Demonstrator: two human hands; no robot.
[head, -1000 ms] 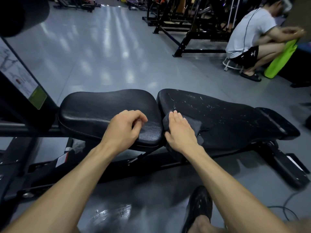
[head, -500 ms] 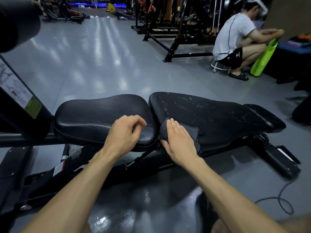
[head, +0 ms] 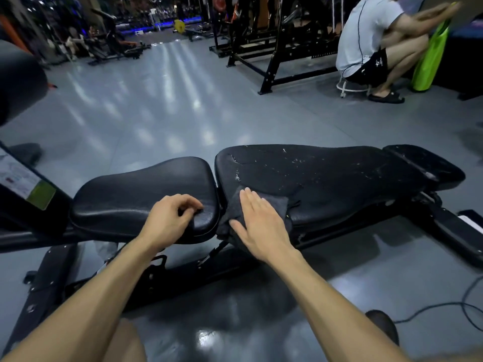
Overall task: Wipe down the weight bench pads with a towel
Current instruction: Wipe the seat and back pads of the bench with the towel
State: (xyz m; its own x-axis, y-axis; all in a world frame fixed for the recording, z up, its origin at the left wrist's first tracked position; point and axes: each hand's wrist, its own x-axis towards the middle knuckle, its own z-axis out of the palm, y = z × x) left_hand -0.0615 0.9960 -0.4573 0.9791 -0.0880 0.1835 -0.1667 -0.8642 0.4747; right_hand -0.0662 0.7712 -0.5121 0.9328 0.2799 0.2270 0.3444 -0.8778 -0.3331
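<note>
A black weight bench lies across the view. Its smooth seat pad is on the left and its long, cracked back pad on the right. My left hand rests on the seat pad's near edge with fingers curled, holding nothing. My right hand lies flat, fingers together, pressing a dark grey towel onto the near left corner of the back pad. The towel hangs over the pad's front edge, mostly hidden under my palm.
The bench's black frame runs low along the glossy grey floor. A black machine post with a label stands at left. A person squats at the far right by a green bag. A cable lies on the floor at right. Racks stand behind.
My right hand has slid the towel a little to the right and up on the back pad. My left hand stays on the seat pad. My head has tilted up, showing more of the gym.
</note>
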